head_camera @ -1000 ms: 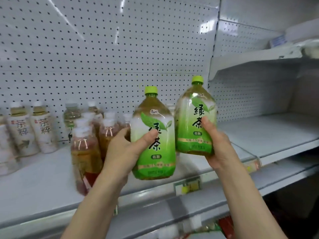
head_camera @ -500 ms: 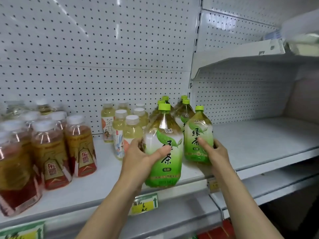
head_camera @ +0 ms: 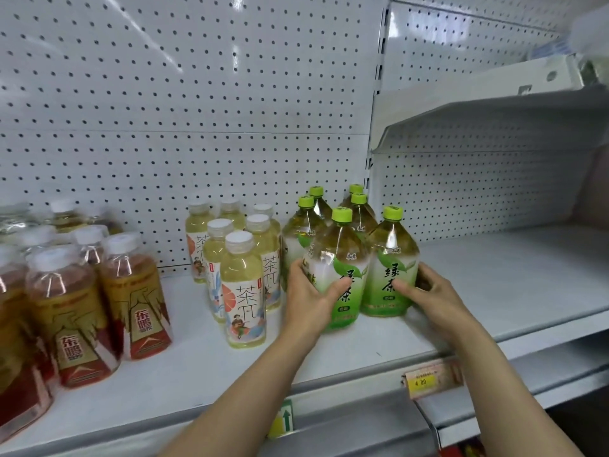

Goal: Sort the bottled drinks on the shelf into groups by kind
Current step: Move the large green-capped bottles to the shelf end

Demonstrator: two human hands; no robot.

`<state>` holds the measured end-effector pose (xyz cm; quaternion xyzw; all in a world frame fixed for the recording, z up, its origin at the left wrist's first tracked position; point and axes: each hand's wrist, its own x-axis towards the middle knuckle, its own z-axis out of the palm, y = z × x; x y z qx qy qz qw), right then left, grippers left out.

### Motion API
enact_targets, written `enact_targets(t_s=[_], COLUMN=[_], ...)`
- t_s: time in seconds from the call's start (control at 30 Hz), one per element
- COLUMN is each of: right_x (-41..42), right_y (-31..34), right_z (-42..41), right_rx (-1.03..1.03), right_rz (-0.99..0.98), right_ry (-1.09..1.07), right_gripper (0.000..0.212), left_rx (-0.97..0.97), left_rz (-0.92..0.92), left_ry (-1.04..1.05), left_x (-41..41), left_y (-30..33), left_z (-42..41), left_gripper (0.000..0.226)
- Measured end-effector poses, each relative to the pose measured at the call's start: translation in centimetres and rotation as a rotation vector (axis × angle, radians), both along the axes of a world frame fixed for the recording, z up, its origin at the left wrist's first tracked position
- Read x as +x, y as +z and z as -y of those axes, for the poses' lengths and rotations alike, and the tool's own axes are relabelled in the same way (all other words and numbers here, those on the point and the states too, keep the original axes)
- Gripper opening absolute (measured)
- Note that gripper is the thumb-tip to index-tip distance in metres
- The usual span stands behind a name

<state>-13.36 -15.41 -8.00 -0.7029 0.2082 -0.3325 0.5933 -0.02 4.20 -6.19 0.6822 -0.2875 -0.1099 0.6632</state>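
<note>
- Since the earlier frame, both green tea bottles have been brought down from mid-air and now appear to stand on the shelf (head_camera: 494,285), at the front of the green-capped group.
- The left green tea bottle (head_camera: 341,268) is gripped by the left hand (head_camera: 308,300), thumb across the label and fingers round the far side, where they are hidden.
- The right green tea bottle (head_camera: 390,265) is held by the right hand (head_camera: 431,300); the thumb lies on the label, and the fingers curl behind the bottle, mostly out of sight.
- Four more green-capped bottles (head_camera: 357,209) are partly hidden behind the pair, toward 12 o'clock.
- Pale tea bottles (head_camera: 244,288) are grouped at 9 o'clock of the held pair.
- Amber drink bottles (head_camera: 135,291), blurred, are cut off at the left edge.
- A yellow price tag (head_camera: 428,379) on the shelf edge is too blurred to read fully.
</note>
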Motion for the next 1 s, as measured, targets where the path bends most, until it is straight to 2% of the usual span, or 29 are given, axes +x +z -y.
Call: enact_targets(t_s=[0.1,0.23,0.3,0.37,0.43,0.5,0.57,0.6,0.67,0.73,0.8,1.0], right_x=[0.0,0.0,0.1,0.1,0.0,0.4,1.9,3.2,6.5,9.6,11.8,13.8], right_y=[-0.2,0.2,0.3,0.9,2.1,4.1,6.1,6.6,6.8,6.5,6.0,5.5], right_z=[0.1,-0.9,-1.4,-2.6,-5.1,-9.7,-14.4,-16.1,-18.8,-20.4,-21.5,-21.0], right_rx=[-0.027,-0.007,0.044,0.064,-0.062,-0.206,-0.288,-0.332,-0.413,-0.452,-0.483,-0.496], right_rz=[0.05,0.05,0.024,-0.019,-0.034,0.17,0.312,0.298,0.168,0.026,-0.066,-0.118], right_ry=[-0.064,-0.089,-0.13,-0.28,-0.549,-0.654,-0.472,-0.337,-0.096,0.033,0.075,-0.099], right_gripper=[0.038,0.038,0.041,0.05,0.053,0.041,0.036,0.04,0.057,0.08,0.093,0.085], left_rx=[0.035,0.206,0.232,0.254,0.202,0.01,-0.131,-0.151,-0.122,-0.046,0.001,-0.073], left_rz=[-0.022,0.061,0.051,0.099,0.24,0.386,0.515,0.585,0.703,0.805,0.851,0.824], left_ry=[-0.026,-0.02,-0.018,-0.016,0.001,0.081,0.234,0.33,0.527,0.711,0.841,1.04], left_x=[0.6,0.0,-0.2,-0.9,-1.5,-2.2,-1.9,-1.3,0.6,2.8,4.3,6.3], left_y=[-1.1,0.0,0.4,0.7,0.6,1.1,2.0,2.4,2.8,2.7,2.6,2.6], left_z=[1.3,1.5,1.5,0.4,-1.9,-5.3,-8.7,-10.3,-13.1,-15.6,-18.3,-24.8], left_gripper=[0.122,0.108,0.107,0.101,0.087,0.068,0.052,0.049,0.049,0.052,0.053,0.054])
